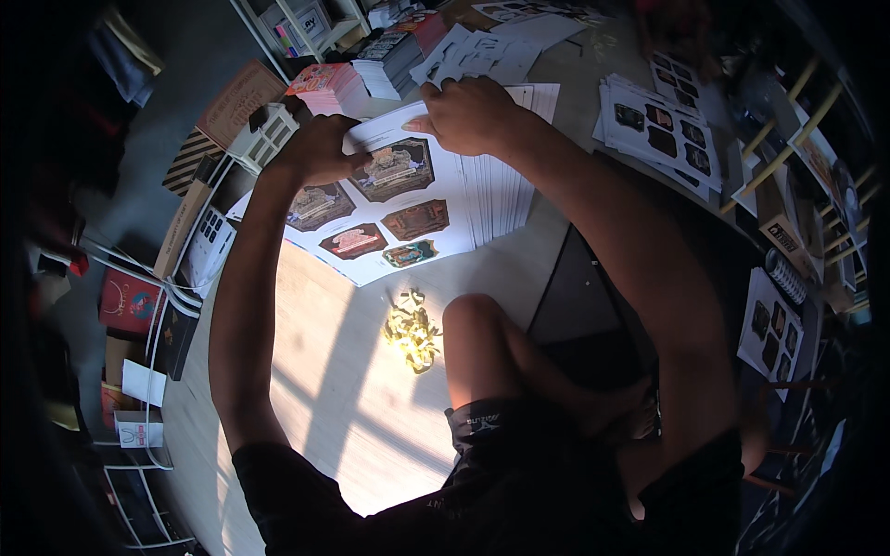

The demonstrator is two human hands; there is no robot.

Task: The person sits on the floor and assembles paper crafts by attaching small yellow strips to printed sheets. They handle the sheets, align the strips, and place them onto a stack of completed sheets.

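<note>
A large white printed sheet (pixel 371 239) with several dark, ornate label shapes is raised in front of me. My left hand (pixel 320 153) grips its upper left part, the thumb lying over the printed side. At the top edge, my right hand (pixel 471 116) is closed on the paper with the thumb in front; its other fingers are curled and partly hidden. Just right of the sheet, a thick stack of paper sheets (pixel 499 199) shows its layered edges. A small heap of yellow strips (pixel 411 332) lies on the sunlit floor below the sheet, beside my bent knee.
More printed sheets (pixel 660 134) are piled at the right. Behind my hands stand stacks of coloured booklets (pixel 329 85) and a white shelf (pixel 320 32). A white tubular rack (pixel 153 306) with boxes runs along the left. A dark board (pixel 579 287) lies right of my knee.
</note>
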